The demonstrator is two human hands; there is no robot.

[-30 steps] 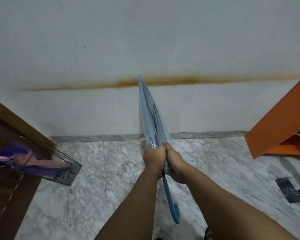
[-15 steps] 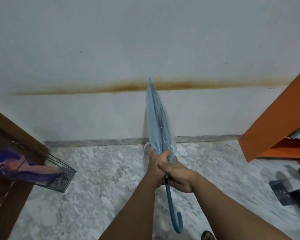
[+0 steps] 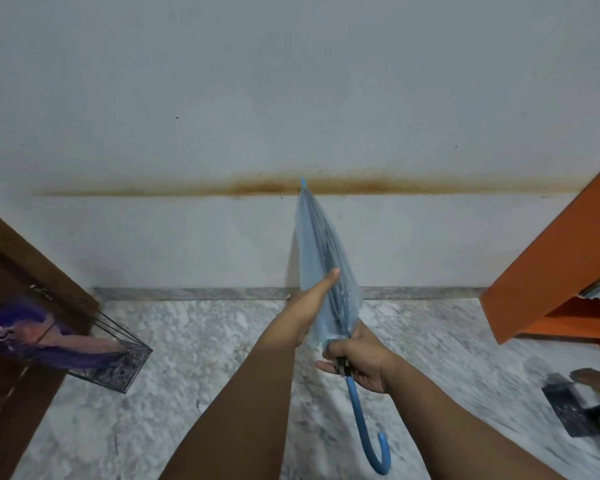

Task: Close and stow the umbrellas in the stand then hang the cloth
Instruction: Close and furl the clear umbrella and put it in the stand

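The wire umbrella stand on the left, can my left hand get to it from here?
Probably yes. The left hand lies flat along the blue umbrella without gripping it, and only bare marble floor lies between it and the wire umbrella stand, though reaching it likely takes a lean.

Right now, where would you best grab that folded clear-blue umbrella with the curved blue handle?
Probably the bare shaft just below the folded canopy of the clear-blue umbrella, from the right, where the right hand grips it. It is thin and rigid there; the canopy plastic is loose, and the left hand only lies against it.
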